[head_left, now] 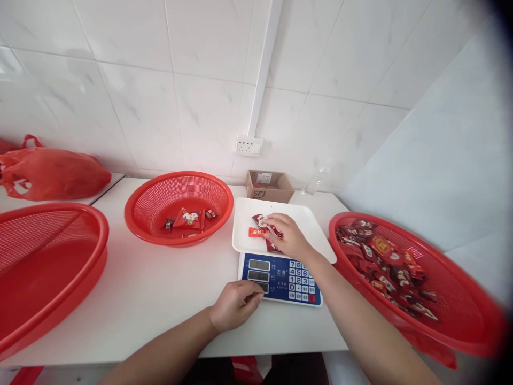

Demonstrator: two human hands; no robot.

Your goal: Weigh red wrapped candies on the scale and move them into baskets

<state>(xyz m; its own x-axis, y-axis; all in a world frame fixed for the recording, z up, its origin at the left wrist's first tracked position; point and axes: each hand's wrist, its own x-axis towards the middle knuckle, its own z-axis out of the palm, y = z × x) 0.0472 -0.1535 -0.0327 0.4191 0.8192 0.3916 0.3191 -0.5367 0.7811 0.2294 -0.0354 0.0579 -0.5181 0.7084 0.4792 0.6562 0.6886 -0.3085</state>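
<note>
A digital scale with a blue keypad panel carries a white weighing tray. Several small dark red snack packets lie on the tray, along with a brighter red packet. Over the tray, my right hand closes its fingers on a dark red snack packet, partly hiding it. My left hand is curled with thumb and fingers together at the scale's lower left, by the displays. Nothing shows between its fingers.
On the right, a red basket holds many snack packets. A second red basket behind left contains a few; another red basket is far left. A cardboard box, clear plastic container and red plastic bag stand near the wall.
</note>
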